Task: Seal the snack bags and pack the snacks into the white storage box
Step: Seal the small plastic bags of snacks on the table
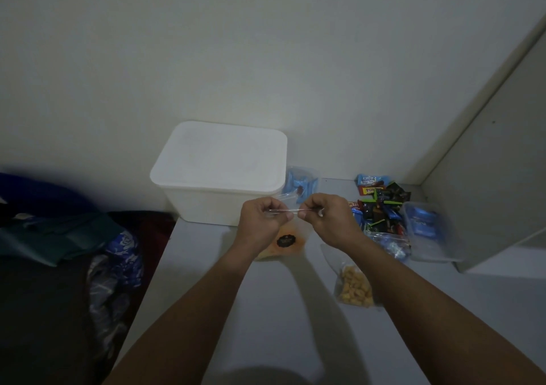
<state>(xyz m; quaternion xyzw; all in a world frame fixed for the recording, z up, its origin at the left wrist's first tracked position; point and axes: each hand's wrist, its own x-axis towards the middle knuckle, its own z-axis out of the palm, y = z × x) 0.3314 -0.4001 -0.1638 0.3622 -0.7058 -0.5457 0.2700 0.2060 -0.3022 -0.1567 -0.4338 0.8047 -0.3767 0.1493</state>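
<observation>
Sealing step, in hand: my left hand [260, 219] and right hand [323, 218] both pinch the top strip of the orange snack bag [288, 241], held above the counter [266, 311] near its back edge, just before the lidded white storage box [218, 172]; next, I judge, pressing along the strip.

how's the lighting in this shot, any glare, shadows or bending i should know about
Head view: dim overall, with the clothes pile on the left nearly lost in darkness; the white storage box lid is the brightest area, slightly washed out; soft arm shadows fall on the table; wide-angle bending tilts the cabinet edge; the clear bag top pinched by the left hand and right hand is hard to make out.
</observation>
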